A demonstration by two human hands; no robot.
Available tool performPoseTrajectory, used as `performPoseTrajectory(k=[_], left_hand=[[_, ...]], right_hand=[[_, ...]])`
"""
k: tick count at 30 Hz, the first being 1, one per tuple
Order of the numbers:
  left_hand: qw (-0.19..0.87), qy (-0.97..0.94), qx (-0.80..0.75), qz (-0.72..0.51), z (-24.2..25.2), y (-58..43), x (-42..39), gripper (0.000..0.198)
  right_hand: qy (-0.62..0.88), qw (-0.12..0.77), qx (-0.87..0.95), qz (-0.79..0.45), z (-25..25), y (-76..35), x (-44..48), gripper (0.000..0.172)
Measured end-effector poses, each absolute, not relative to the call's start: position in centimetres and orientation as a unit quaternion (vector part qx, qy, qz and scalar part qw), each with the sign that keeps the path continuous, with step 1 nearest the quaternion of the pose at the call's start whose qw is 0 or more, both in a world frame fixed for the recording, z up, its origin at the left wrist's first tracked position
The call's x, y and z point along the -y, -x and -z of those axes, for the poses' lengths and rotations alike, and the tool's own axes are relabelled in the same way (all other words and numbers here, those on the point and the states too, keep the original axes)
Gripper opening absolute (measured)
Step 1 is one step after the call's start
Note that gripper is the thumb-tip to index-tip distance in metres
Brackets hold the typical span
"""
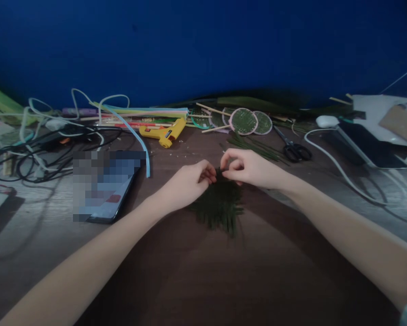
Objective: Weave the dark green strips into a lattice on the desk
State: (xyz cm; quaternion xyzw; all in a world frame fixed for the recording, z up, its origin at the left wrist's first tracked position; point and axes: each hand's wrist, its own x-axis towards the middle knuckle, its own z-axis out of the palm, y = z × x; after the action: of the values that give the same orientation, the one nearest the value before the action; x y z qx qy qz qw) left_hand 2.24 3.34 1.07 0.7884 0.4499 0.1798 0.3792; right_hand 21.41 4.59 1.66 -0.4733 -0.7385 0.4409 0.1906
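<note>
Both hands meet at the middle of the dark wooden table (196, 271). My left hand (190, 183) is closed, its fingertips pinching the top end of a bundle of dark green strips (220, 206). My right hand (247, 168) is also closed in a pinch on the same top end, from the right. The strips fan out toward me and lie on the table below the hands.
A phone (104, 188) lies left of the hands. Behind are a yellow glue gun (164, 132), coloured paper strips (138, 112), round green woven discs (244, 121), loose green strips (254, 148) and black scissors (295, 150). Tangled cables (36, 145) lie left, a white cable (339, 167) right.
</note>
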Motion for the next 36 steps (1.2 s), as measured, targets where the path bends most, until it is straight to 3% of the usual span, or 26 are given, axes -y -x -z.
performPoseTrajectory(k=[3,7,14,18,23,29,36], left_hand=[[0.349,-0.798,-0.458,-0.181,-1.2,-2.6,-2.9,0.012],[0.296,-0.812,-0.476,-0.163,-1.2,-3.1,-2.7,0.022],[0.267,-0.836,-0.45,-0.164,-1.4,-3.0,-2.7,0.025],[0.268,-0.824,-0.478,-0.144,-1.5,-3.0,-2.8,0.023],[0.279,-0.817,-0.49,-0.122,-1.7,-2.8,-3.0,0.024],[0.302,-0.812,-0.484,-0.124,-1.9,-2.6,-3.1,0.024],[0.315,-0.807,-0.484,-0.122,-1.7,-2.5,-3.2,0.025]], right_hand=[[0.429,0.24,0.719,-0.491,-1.9,-21.1,-4.5,0.009],[0.379,0.287,0.706,-0.525,-1.6,-20.7,-4.3,0.005],[0.337,0.288,0.706,-0.552,-1.1,-20.5,-4.1,0.005],[0.402,0.299,0.759,-0.415,-0.7,-20.7,-4.6,0.007],[0.43,0.237,0.847,-0.203,0.0,-21.1,-5.1,0.013],[0.435,0.199,0.857,-0.19,0.4,-20.9,-5.0,0.015],[0.439,0.246,0.839,-0.208,0.3,-21.0,-5.0,0.007]])
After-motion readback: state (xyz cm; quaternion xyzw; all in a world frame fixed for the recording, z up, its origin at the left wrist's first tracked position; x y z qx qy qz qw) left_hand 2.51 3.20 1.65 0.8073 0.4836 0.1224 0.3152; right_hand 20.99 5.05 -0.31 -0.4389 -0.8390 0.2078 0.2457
